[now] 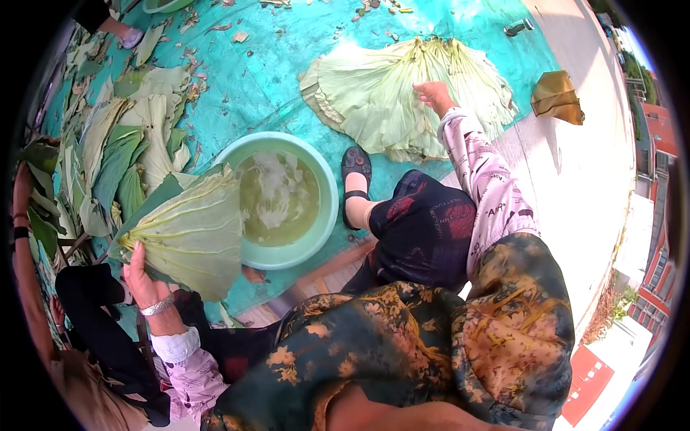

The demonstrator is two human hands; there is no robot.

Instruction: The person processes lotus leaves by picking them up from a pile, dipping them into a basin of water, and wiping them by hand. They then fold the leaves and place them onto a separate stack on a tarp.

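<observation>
My left hand (pixel 146 284) is closed on a large pale-green lotus leaf (pixel 194 241), gripping the gathered point where its veins meet. The leaf fans out to the right and overlaps the near-left rim of a light green basin (pixel 329 208) holding murky water (pixel 295 215). Beyond my right foot, a fanned stack of pale lotus leaves (pixel 359 90) lies flat on the ground sheet. Over that stack hangs my right hand (pixel 434 95), its fingers loosely bent and partly apart, with nothing visible in them.
A heap of loose leaves (pixel 144 115) covers the left side of the turquoise sheet (pixel 251 86). Another person's dark-trousered leg (pixel 86 302) is close on my left. A brown folded piece (pixel 558 98) and a small can-like object (pixel 518 28) lie at the right.
</observation>
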